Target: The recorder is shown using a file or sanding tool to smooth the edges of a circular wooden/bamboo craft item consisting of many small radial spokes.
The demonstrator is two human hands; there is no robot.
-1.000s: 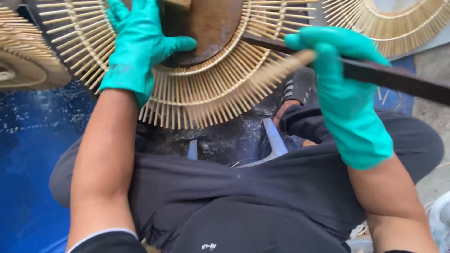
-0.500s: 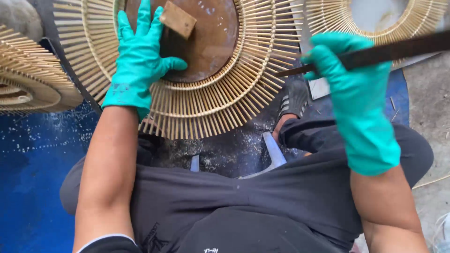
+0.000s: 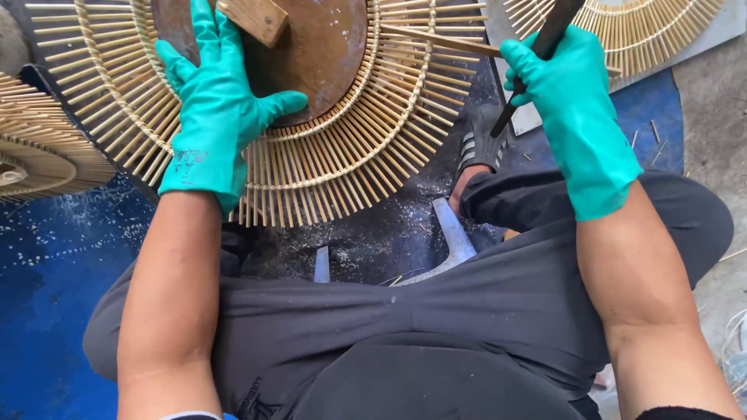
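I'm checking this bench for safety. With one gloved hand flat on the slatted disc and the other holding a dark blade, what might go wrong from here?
1. The right hand grips the dark blade close to the thin slats; a slip might snap some.
2. The left hand lies on the same disc, so a stray stroke may reach its thin glove.
3. The sandalled foot sits just under the blade.

The bamboo ring (image 3: pixel 327 155) lies far centre, a wooden block (image 3: pixel 255 19) on its middle disc (image 3: pixel 327 54). Another ring (image 3: pixel 39 155) lies left, a third (image 3: pixel 646 31) far right. A sandal (image 3: pixel 478 144) sits just near-right of the centre ring.
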